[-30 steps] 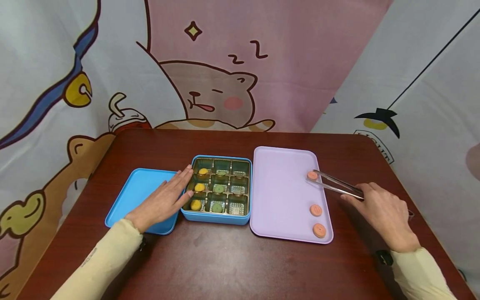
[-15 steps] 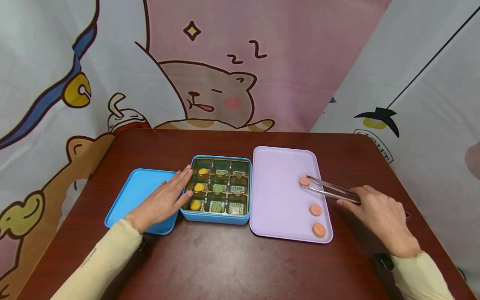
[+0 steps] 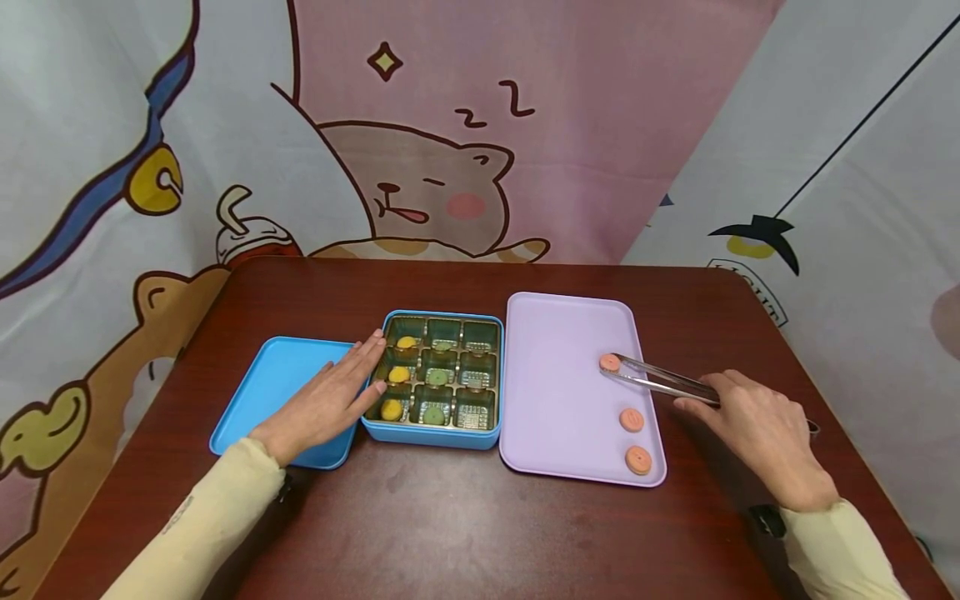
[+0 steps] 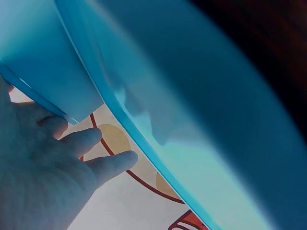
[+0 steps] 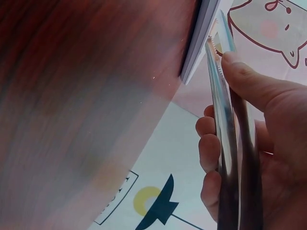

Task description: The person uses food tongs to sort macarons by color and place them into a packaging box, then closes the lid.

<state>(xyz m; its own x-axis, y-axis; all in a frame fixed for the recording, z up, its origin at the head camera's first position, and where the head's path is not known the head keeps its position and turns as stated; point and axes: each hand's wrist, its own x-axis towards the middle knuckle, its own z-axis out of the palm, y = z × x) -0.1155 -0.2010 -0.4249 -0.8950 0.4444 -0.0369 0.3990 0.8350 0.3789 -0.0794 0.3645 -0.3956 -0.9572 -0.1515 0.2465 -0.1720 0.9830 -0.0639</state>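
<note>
My right hand (image 3: 757,429) grips metal tongs (image 3: 671,382) between thumb and fingers. The tips of the tongs straddle a round orange piece (image 3: 609,362) at the right part of the lilac tray (image 3: 558,392). The right wrist view shows the tongs (image 5: 225,129) running along the palm, their toothed tips at the tray edge. My left hand (image 3: 322,408) lies with straight fingers against the left side of the blue box (image 3: 431,435), which has a gold divided insert. In the left wrist view the fingers (image 4: 112,165) spread beside the blue box wall (image 4: 53,67).
Two more orange pieces (image 3: 632,420) lie near the tray's right edge. Yellow pieces (image 3: 392,409) fill the box's left column and green pieces (image 3: 434,415) its middle one. A blue lid (image 3: 273,400) lies under my left forearm. A printed curtain (image 3: 585,125) hangs behind the table.
The tongs and the orange piece at their tips have shifted left and slightly nearer across the tray, then stayed nearly still. The left hand has not moved.
</note>
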